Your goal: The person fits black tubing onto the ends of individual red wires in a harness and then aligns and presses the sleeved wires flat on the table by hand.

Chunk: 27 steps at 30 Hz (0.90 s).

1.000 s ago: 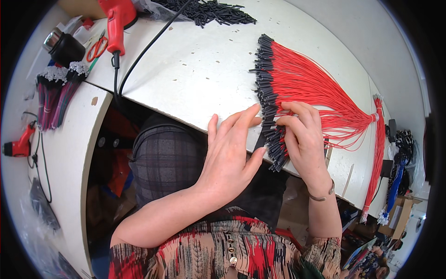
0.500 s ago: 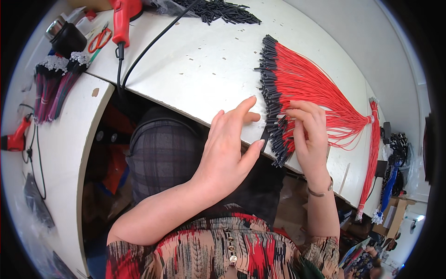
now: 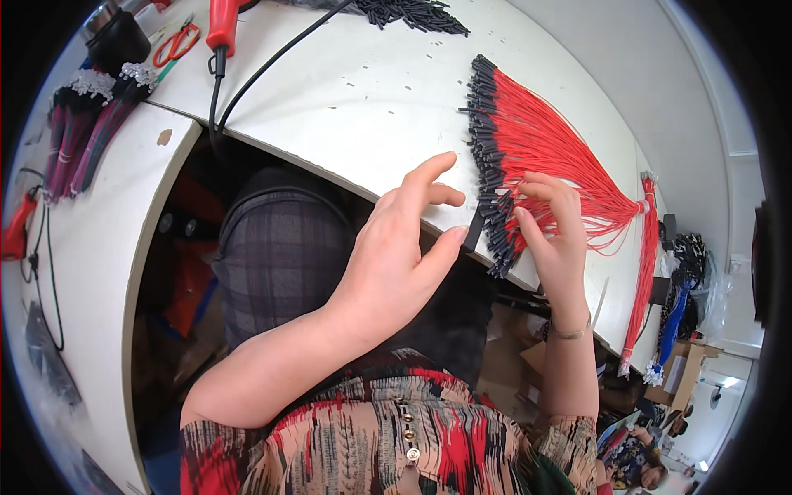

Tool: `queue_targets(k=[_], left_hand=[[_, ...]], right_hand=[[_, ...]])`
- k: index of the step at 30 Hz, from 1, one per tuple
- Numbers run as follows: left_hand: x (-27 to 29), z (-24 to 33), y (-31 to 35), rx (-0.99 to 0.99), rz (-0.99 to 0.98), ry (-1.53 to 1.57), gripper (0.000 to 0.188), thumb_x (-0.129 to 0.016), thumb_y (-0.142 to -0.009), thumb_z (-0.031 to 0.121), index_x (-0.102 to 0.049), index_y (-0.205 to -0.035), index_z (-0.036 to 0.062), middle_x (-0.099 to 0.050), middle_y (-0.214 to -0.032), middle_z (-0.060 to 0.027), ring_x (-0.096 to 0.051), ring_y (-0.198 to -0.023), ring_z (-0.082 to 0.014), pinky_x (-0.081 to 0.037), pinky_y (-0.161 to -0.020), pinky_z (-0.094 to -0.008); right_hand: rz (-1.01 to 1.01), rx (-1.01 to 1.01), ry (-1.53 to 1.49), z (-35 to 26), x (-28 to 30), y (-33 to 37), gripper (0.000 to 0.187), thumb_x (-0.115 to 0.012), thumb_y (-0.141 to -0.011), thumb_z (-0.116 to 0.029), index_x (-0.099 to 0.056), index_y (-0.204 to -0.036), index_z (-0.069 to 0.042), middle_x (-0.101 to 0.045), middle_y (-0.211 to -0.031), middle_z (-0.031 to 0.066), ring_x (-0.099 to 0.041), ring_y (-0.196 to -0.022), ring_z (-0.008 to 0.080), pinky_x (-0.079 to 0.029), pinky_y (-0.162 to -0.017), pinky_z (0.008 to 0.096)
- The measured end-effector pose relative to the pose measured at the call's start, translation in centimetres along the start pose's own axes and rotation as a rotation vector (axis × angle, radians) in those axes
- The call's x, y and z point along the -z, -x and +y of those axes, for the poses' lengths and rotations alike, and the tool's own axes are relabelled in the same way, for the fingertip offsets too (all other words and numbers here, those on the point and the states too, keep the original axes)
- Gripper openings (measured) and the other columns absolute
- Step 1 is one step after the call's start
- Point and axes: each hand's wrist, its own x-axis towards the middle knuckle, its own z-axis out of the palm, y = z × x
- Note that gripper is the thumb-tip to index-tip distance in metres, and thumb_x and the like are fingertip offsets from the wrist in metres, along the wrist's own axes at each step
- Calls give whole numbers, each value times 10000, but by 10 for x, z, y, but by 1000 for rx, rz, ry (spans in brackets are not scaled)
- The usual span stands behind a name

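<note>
A fan of red wires [image 3: 553, 140] with black sleeves [image 3: 487, 124] on their ends lies on the white table, tied together at its right end. My right hand [image 3: 563, 235] is over the near part of this fan, its fingers curved and its thumb apart from them. No wire shows clearly in its grasp. To the left of the sleeved ends, my left hand [image 3: 396, 247] hovers by the table's front edge. Its fingers and thumb are spread, and nothing is seen between them. A dark strip [image 3: 473, 229] at the edge is just beyond the left thumb.
Loose black tubes [image 3: 412, 15] lie in a pile at the back. A red heat gun [image 3: 221, 29] with a black cable, orange scissors [image 3: 176, 44], a dark bottle [image 3: 117, 41] and bundled dark wires [image 3: 78, 136] are at the left. Another red wire bundle [image 3: 642, 280] hangs over the right edge.
The whole view has shifted a little. My right thumb and fingers have parted somewhat over the wires. My left hand keeps nearly the same spread pose.
</note>
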Motion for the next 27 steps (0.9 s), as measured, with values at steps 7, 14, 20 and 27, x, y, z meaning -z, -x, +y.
queue_targets(k=[7,14,20,27], left_hand=[[9,0,3,1,-2,40,592,-650,-970,44,-433,-1519,83,-709,-1220,-103,-657,-1186,-230,-451,-1077,-353],[12,2,4,26,-5,74,565,-649,-968,43,-461,-1499,84,-725,-1190,-90,-668,-1163,-208,-452,-1078,-351],[14,2,5,33,-5,74,542,-641,-975,61,-478,-1491,90,-743,-1169,-79,-678,-1143,-198,-447,-1083,-356],[22,5,5,67,-22,101,484,-643,-981,78,-533,-1452,88,-755,-1139,-68,-681,-1143,-187,-440,-1088,-350]], right_hand=[[-58,-61,-41,-2,-4,-8,245,-762,-866,-52,-688,-1099,-52,-674,-1273,97,-568,-1225,286,-444,-1065,402],[-55,-55,-19,1,-5,-10,241,-764,-870,-68,-688,-1098,-50,-679,-1269,99,-571,-1216,288,-438,-1067,408],[-48,-56,-25,0,-3,-7,223,-753,-881,-63,-692,-1094,-45,-685,-1265,101,-580,-1203,287,-441,-1065,401],[43,-110,-86,3,0,3,190,-717,-925,-56,-708,-1113,-34,-694,-1250,102,-584,-1202,269,-448,-1060,381]])
